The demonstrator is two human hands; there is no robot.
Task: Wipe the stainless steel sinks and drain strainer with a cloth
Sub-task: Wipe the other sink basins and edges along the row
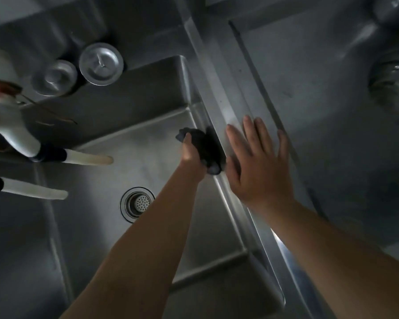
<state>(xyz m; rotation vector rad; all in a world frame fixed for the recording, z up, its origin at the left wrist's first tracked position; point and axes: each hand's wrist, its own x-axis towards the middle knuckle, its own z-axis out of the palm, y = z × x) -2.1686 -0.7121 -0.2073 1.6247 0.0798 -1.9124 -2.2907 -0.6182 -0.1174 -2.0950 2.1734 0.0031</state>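
1. I see my left hand (190, 149) down inside the left sink (148, 157). Its fingers are curled tight around a dark cloth (206, 148).
2. The cloth is bunched up in a ball. It is pushed against the right wall of this sink, near the top of the wall, just under the metal strip (237, 139) between the two sinks.
3. My right hand (258, 162) lies flat on that metal strip. Its fingers are straight and spread out, and it holds nothing. It sits just beside the cloth.
4. The drain strainer (139, 203) is in the hole at the bottom of the left sink. It is round with many small holes. It is well apart from the cloth, and my left arm passes just beside it.
5. The right sink (320, 100) is on the other side of the strip. It looks dark and a bit blurry.
6. Two round metal lids (100, 63) lie side by side on the ledge behind the left sink.
7. Two white spouts (88, 159) poke out over the left sink from the left side. Each has a dark band.
8. Something shiny and round sits at the far right edge, but it is too blurry for me to tell what it is.
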